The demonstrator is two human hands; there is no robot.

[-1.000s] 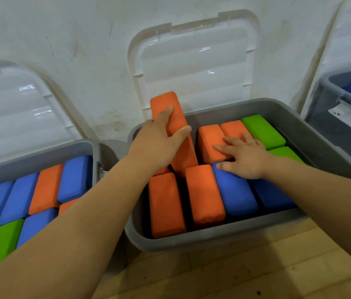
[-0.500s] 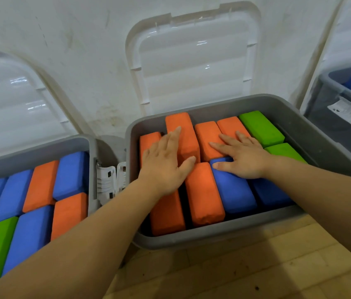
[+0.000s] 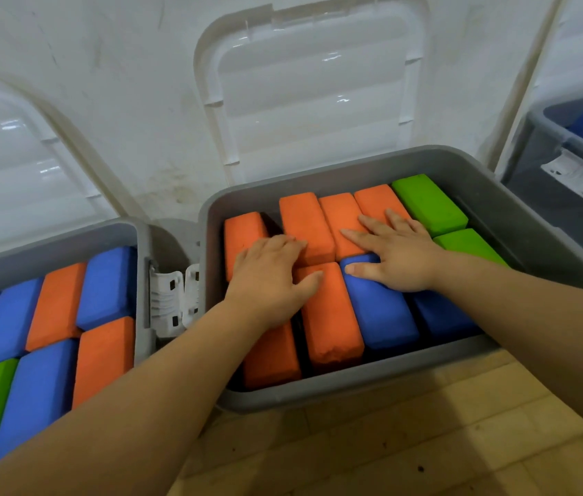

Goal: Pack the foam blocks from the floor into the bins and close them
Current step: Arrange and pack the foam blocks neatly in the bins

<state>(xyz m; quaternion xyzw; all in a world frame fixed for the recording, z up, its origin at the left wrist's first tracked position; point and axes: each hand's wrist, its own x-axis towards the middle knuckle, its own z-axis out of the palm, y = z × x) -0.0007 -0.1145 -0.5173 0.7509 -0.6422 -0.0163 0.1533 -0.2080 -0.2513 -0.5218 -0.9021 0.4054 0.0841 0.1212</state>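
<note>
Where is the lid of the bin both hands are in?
In the head view, the clear lid stands open at top centre, behind the middle grey bin, leaning back against the white wall.

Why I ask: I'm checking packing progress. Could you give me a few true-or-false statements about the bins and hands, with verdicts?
1. The lid of the middle bin stands open. True.
2. The left hand holds a block raised above the bin. False: it lies on orange blocks inside the bin.
3. The right hand rests with straight fingers on orange blocks and a blue block. True.
4. The middle bin holds only orange blocks. False: blue and green blocks lie in it too.
5. The left bin is shut. False: it is open and its blocks show.
</note>
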